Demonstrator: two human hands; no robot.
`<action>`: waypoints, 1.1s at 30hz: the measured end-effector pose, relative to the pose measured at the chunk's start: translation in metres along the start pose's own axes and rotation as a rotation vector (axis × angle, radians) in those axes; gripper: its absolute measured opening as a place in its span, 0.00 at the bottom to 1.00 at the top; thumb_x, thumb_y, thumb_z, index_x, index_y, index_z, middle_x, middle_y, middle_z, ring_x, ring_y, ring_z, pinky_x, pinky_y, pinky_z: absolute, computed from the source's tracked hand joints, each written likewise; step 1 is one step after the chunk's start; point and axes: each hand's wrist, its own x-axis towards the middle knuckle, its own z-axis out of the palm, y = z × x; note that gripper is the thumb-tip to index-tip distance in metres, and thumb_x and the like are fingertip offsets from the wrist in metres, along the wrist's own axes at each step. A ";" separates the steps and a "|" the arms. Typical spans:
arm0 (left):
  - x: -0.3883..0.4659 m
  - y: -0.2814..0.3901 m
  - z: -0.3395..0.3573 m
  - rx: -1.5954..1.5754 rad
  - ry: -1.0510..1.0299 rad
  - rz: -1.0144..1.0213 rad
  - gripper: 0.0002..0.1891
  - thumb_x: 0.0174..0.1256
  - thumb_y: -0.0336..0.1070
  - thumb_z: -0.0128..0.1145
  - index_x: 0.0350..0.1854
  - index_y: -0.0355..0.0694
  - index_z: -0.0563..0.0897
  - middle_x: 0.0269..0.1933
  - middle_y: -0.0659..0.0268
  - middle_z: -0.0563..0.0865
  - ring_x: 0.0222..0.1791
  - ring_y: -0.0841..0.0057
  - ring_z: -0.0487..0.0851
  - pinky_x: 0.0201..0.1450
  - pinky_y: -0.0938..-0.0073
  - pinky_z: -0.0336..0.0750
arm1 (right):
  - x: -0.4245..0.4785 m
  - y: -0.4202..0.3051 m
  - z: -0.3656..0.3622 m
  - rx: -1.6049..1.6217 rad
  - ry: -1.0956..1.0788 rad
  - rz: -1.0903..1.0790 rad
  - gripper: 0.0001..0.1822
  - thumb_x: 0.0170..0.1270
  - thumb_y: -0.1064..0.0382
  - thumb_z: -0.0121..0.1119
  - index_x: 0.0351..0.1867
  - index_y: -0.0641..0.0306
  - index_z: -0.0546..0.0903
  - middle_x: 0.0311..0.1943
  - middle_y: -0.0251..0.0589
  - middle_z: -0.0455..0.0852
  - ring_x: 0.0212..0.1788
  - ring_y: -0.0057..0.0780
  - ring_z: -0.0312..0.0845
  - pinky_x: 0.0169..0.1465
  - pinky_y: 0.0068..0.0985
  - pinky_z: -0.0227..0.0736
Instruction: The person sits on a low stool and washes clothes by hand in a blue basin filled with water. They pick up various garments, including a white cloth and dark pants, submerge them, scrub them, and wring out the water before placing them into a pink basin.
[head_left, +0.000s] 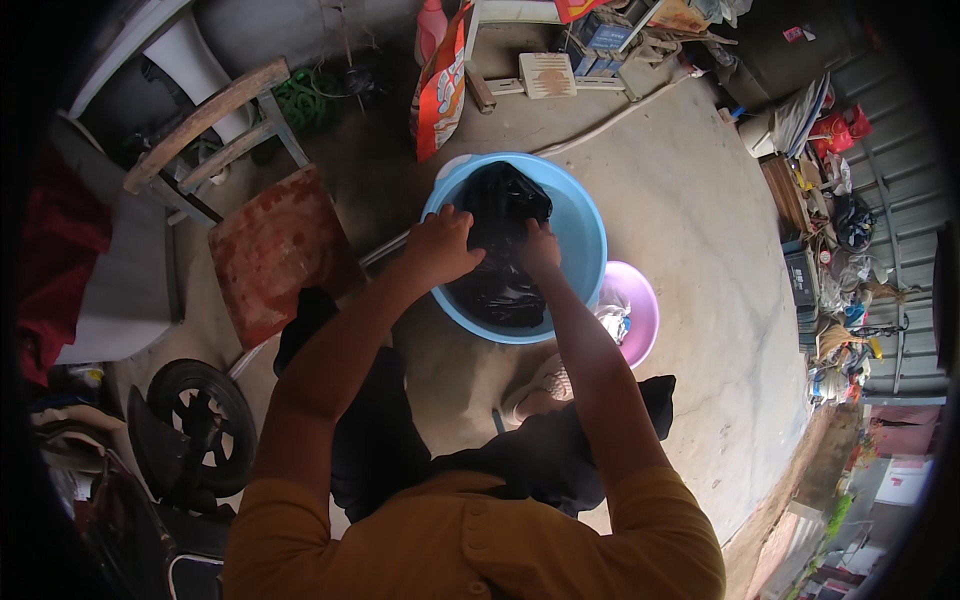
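A black plastic bag (499, 240) lies in a large light-blue plastic basin (589, 232) on the concrete floor in front of me. My left hand (442, 244) is at the bag's left edge, above the basin's rim, with its fingers apart. My right hand (541, 246) touches the bag's right side with bent fingers; whether it pinches the plastic cannot be told. Beside the basin, at its lower right, stands a smaller pink basin (646, 315) with a crumpled clear plastic bag (615, 315) in it.
A wooden chair (274, 247) with a worn red seat stands at the left, above a black spoked wheel (202, 427). An orange printed bag (439, 90) stands behind the blue basin. A pale hose or pole (615, 120) crosses the floor. Piled household goods (832, 277) line the right wall.
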 end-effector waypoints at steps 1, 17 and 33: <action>0.001 0.000 0.001 -0.005 -0.017 -0.001 0.25 0.55 0.50 0.65 0.51 0.39 0.77 0.51 0.57 0.79 0.50 0.57 0.80 0.53 0.59 0.75 | 0.007 0.016 0.001 0.028 -0.036 -0.008 0.24 0.57 0.55 0.60 0.57 0.53 0.76 0.53 0.55 0.79 0.54 0.57 0.75 0.54 0.43 0.73; 0.013 0.026 0.032 -0.028 -0.173 0.032 0.33 0.55 0.50 0.64 0.60 0.38 0.70 0.54 0.49 0.78 0.52 0.52 0.81 0.53 0.56 0.77 | -0.050 -0.032 -0.273 0.932 -0.122 -0.177 0.13 0.65 0.62 0.55 0.45 0.69 0.82 0.36 0.36 0.85 0.40 0.24 0.77 0.48 0.22 0.68; 0.074 0.018 0.114 -0.404 0.230 0.230 0.52 0.44 0.37 0.70 0.74 0.44 0.53 0.67 0.46 0.66 0.67 0.50 0.66 0.67 0.59 0.66 | -0.086 -0.060 -0.377 1.321 -0.230 -0.599 0.16 0.68 0.65 0.54 0.54 0.70 0.77 0.47 0.36 0.83 0.51 0.22 0.75 0.61 0.23 0.63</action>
